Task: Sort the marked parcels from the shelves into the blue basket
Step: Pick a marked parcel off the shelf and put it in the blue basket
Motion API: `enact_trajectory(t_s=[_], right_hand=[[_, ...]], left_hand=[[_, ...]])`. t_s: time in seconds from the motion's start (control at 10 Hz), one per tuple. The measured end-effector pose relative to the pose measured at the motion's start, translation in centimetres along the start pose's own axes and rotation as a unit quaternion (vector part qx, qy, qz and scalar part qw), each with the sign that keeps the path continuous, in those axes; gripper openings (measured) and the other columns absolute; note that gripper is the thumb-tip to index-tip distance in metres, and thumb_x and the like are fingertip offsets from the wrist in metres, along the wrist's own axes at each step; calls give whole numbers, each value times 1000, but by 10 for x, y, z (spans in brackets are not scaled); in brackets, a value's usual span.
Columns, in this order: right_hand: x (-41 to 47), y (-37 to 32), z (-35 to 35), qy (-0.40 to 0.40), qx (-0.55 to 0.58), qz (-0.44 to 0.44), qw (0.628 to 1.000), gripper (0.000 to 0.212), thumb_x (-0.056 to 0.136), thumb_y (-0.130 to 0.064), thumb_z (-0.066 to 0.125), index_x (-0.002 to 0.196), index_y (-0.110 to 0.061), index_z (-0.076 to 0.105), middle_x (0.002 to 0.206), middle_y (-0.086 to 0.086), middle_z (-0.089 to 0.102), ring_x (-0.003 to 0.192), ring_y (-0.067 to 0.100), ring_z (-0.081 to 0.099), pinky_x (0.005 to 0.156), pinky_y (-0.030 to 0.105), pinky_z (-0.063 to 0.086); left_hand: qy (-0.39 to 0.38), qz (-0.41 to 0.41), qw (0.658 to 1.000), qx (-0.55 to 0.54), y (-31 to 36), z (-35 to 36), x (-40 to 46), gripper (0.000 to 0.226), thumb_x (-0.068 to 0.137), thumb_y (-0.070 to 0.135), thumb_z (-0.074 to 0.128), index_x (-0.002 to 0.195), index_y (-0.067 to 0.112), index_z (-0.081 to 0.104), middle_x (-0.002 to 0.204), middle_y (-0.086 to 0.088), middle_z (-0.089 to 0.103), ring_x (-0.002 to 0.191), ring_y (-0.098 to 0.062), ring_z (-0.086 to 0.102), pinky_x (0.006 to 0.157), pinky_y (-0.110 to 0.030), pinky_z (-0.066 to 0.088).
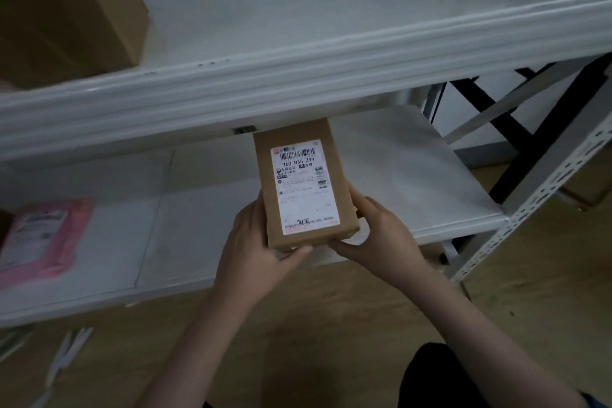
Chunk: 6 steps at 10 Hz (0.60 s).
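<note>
Across the frame, upper shelf [331, 53]: a white deck spanning the whole view, with a large brown carton [66, 3] standing at its left end.
Lower shelf [397, 175]: a white deck below, running from the left edge to the perforated upright [543, 195] at the right; its front edge lies under my hands.
Floor [331, 325]: wood-look boards beneath the rack; the blue basket is not in view, so I cannot say how many parcels it holds.
Pink mailer [39, 235]: a soft pink bag with a label, lying flat at the far left of the lower shelf, well apart from my hands. Whether it is a marked one I cannot read; it is blurred.
Brown parcel [303, 182]: a small cardboard box, label up, printed "360 H35 Z99", held over the front of the lower shelf, its far end reaching under the upper shelf lip.
Left hand [255, 248]: fingers curled round the near left corner, thumb along the near edge.
Right hand [381, 235]: fingers wrapped round the near right corner and side, pressing inward.
Grip state: both hands clasp the parcel; neither is spread.
Progress, my judgement: this parcel is taken up for a label check or removal, not yet in the basket. Carrying it there is left, and the pink mailer and carton are still shelved.
</note>
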State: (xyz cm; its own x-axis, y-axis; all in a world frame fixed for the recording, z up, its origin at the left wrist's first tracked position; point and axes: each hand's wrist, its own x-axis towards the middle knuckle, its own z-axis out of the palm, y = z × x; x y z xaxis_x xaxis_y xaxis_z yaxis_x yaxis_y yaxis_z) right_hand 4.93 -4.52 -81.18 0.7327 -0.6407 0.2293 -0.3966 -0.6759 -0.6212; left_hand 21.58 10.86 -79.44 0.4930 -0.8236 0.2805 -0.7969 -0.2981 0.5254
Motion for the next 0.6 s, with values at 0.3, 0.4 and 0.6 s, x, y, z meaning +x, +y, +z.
enact_trajectory(t_s=[0.3,0.4,0.6], right_hand=[[58,34,48,-52,-60,30,996,101,70,-57,76,153,-39,22,117,-4,67,101,21,65,76,35,53],[58,30,48,-55,-60,37,996,99,70,-56,76,152,-40,23,115,-4,67,100,21,65,79,37,54],[52,18,29,-83,-72,46,993,120,63,-76,72,157,-35,9,138,-2,55,118,20,59,94,45,52]], left_hand=[[-80,-38,996,1,-53,25,48,93,68,56,82,147,36,38,136,6,54,129,-22,48,101,-45,49],[-87,-44,995,-1,-51,24,47,93,70,54,82,149,36,35,138,5,52,128,-23,48,102,-46,49],[-109,-46,991,56,-49,7,38,118,68,71,78,159,29,16,158,1,37,143,-26,38,110,-49,42]])
